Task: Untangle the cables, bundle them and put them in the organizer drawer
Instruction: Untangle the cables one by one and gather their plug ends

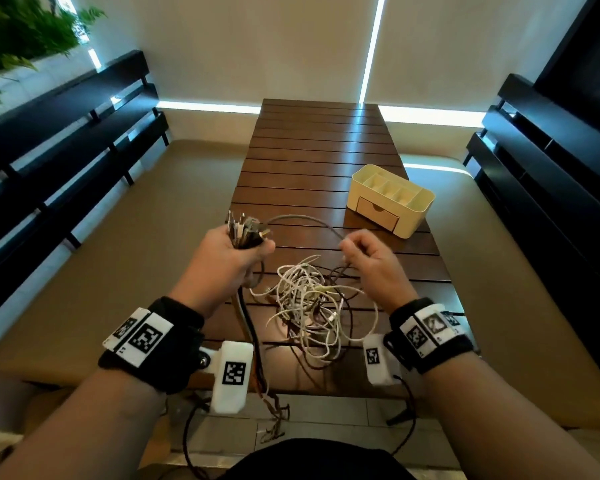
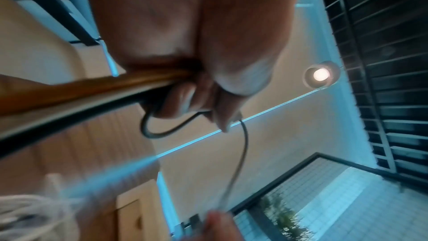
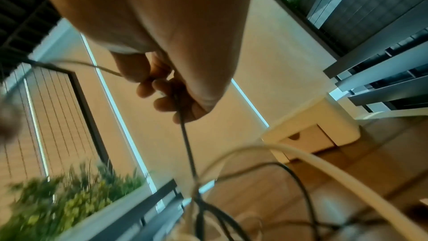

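A tangle of white and dark cables point(image 1: 312, 306) lies on the near end of the slatted wooden table point(image 1: 319, 157). My left hand point(image 1: 232, 254) is raised above it and grips a bunch of cable ends point(image 1: 245, 230), plugs pointing up; the cords point(image 2: 97, 91) hang down past the table edge. A thin grey cable point(image 1: 305, 220) arcs from that bunch to my right hand point(image 1: 364, 254), which pinches it between curled fingers point(image 3: 159, 87). The cream organizer point(image 1: 394, 199) with its small drawer point(image 1: 378, 211) closed stands beyond my right hand.
Beige cushioned benches point(image 1: 125, 244) flank the table on both sides, backed by black slatted rails point(image 1: 66, 133). A green plant point(image 1: 25, 29) sits at the far left. The far half of the table holds nothing.
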The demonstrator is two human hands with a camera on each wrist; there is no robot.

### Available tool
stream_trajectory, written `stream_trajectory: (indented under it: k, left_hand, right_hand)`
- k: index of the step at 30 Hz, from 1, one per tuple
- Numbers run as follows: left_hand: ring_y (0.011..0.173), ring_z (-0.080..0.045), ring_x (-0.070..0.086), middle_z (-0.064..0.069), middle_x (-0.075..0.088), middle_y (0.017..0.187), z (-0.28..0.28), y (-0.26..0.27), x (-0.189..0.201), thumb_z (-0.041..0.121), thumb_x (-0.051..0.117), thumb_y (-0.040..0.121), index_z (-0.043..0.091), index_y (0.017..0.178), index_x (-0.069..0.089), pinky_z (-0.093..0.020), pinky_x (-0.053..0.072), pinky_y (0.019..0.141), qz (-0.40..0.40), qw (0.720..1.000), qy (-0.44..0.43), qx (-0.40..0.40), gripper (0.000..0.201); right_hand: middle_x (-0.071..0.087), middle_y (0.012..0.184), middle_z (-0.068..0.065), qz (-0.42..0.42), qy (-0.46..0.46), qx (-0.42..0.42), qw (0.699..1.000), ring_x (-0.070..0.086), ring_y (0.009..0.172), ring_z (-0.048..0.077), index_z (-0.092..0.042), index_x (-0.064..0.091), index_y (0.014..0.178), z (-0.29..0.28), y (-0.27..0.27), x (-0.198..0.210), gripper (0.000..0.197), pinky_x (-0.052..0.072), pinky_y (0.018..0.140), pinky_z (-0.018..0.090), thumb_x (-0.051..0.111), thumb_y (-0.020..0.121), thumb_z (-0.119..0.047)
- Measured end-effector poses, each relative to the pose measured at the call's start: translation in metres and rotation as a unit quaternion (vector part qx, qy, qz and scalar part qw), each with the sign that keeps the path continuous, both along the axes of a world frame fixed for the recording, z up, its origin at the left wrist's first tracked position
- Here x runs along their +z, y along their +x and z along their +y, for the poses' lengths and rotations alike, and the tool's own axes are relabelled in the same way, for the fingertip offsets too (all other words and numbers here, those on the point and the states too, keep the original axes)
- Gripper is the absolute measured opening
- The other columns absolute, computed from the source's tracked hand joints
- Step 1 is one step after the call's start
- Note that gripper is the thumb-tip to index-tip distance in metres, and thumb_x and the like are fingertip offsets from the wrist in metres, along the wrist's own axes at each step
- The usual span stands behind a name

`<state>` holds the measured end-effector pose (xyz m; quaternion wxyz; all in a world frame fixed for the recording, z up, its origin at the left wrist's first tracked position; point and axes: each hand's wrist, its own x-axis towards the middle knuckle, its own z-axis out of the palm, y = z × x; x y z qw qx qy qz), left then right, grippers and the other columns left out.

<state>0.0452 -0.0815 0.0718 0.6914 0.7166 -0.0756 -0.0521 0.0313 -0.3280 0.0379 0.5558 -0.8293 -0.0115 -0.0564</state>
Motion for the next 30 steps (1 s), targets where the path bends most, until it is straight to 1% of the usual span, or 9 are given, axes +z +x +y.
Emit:
stream_trajectory:
  k: [4, 7, 11, 15, 18, 21, 23, 27, 30]
  left_hand:
    - [0.044, -0.007, 0.039, 0.004, 0.044, 0.06, -0.002, -0.009, -0.012, 0.01, 0.071, 0.09, -0.006, 0.099, 0.06, -0.022, 0.038, 0.042, 0.011, 0.998, 0.037, 0.058, 0.021]
    - [0.045, -0.009, 0.042, -0.002, 0.051, 0.066, -0.006, -0.015, -0.005, 0.007, 0.073, 0.087, 0.0, 0.105, 0.061, -0.021, 0.042, 0.044, -0.031, 0.994, 0.035, 0.095, 0.023]
    - [0.048, -0.013, 0.045, 0.009, 0.053, 0.056, -0.011, -0.015, -0.001, 0.011, 0.079, 0.082, 0.006, 0.107, 0.063, -0.027, 0.042, 0.048, -0.034, 0.998, 0.048, 0.035, 0.03]
    - [0.045, -0.005, 0.039, 0.014, 0.055, 0.055, -0.028, -0.016, -0.004, 0.012, 0.077, 0.084, 0.004, 0.109, 0.063, -0.022, 0.036, 0.046, -0.005, 0.998, 0.047, -0.04, 0.03]
    - [0.048, -0.006, 0.042, 0.012, 0.053, 0.054, -0.032, -0.016, -0.003, 0.022, 0.076, 0.085, 0.007, 0.094, 0.065, -0.024, 0.038, 0.049, -0.024, 0.992, 0.096, -0.083, 0.021]
    - [0.049, -0.013, 0.044, 0.008, 0.049, 0.053, -0.028, -0.017, 0.0, 0.039, 0.077, 0.082, 0.016, 0.074, 0.059, -0.035, 0.041, 0.052, -0.065, 0.987, 0.123, -0.076, 0.031]
    - [0.045, -0.014, 0.044, 0.006, 0.047, 0.051, -0.026, -0.016, 0.005, 0.043, 0.075, 0.082, 0.016, 0.07, 0.056, -0.034, 0.042, 0.049, -0.086, 0.99, 0.101, -0.053, 0.035]
    - [0.039, -0.012, 0.034, 0.005, 0.037, 0.049, -0.02, -0.011, 0.016, 0.033, 0.071, 0.082, 0.009, 0.072, 0.053, -0.022, 0.037, 0.041, -0.076, 0.997, -0.016, 0.017, 0.031]
    - [0.042, -0.015, 0.029, 0.0, 0.032, 0.054, -0.009, -0.008, 0.007, 0.032, 0.073, 0.081, 0.004, 0.085, 0.055, -0.024, 0.031, 0.044, -0.018, 1.0, -0.013, 0.021, 0.034]
  right_hand:
    - [0.055, 0.081, 0.002, -0.104, 0.051, -0.05, 0.992, 0.05, 0.073, 0.011, -0.016, 0.064, 0.09, -0.014, 0.011, 0.031, 0.01, 0.044, 0.07, 0.023, 0.059, 0.099, -0.018]
    - [0.056, 0.08, -0.003, -0.123, -0.037, -0.046, 0.991, 0.048, 0.07, 0.006, -0.016, 0.066, 0.085, -0.019, 0.016, 0.031, 0.01, 0.042, 0.069, 0.021, 0.064, 0.095, -0.015]
    - [0.053, 0.089, -0.004, -0.096, -0.15, 0.065, 0.982, 0.049, 0.072, 0.008, -0.012, 0.066, 0.087, -0.002, 0.005, 0.017, 0.011, 0.046, 0.068, 0.024, 0.063, 0.095, -0.019]
    - [0.05, 0.087, -0.008, -0.133, -0.135, 0.125, 0.974, 0.048, 0.071, 0.006, -0.014, 0.067, 0.089, 0.024, -0.008, 0.017, 0.006, 0.044, 0.065, 0.017, 0.065, 0.095, -0.015]
    - [0.049, 0.085, -0.011, -0.143, -0.098, 0.124, 0.977, 0.047, 0.07, 0.004, -0.014, 0.066, 0.088, 0.028, -0.012, 0.023, 0.007, 0.041, 0.064, 0.015, 0.065, 0.094, -0.01]
    - [0.053, 0.083, -0.011, -0.118, -0.081, 0.126, 0.982, 0.05, 0.07, 0.003, -0.013, 0.067, 0.092, 0.024, -0.014, 0.024, 0.008, 0.041, 0.064, 0.015, 0.061, 0.097, -0.014]
    - [0.056, 0.079, -0.011, -0.061, -0.074, 0.128, 0.987, 0.052, 0.068, 0.0, -0.018, 0.065, 0.094, 0.021, -0.014, 0.017, 0.012, 0.042, 0.063, 0.013, 0.056, 0.101, -0.022]
    - [0.054, 0.071, -0.01, 0.052, -0.046, 0.092, 0.993, 0.049, 0.063, 0.006, -0.022, 0.065, 0.094, 0.013, -0.014, -0.018, 0.025, 0.043, 0.063, 0.029, 0.047, 0.104, -0.035]
    - [0.052, 0.07, -0.007, 0.062, -0.005, 0.056, 0.997, 0.047, 0.064, 0.01, -0.02, 0.065, 0.092, 0.011, -0.01, -0.02, 0.021, 0.042, 0.063, 0.032, 0.051, 0.103, -0.031]
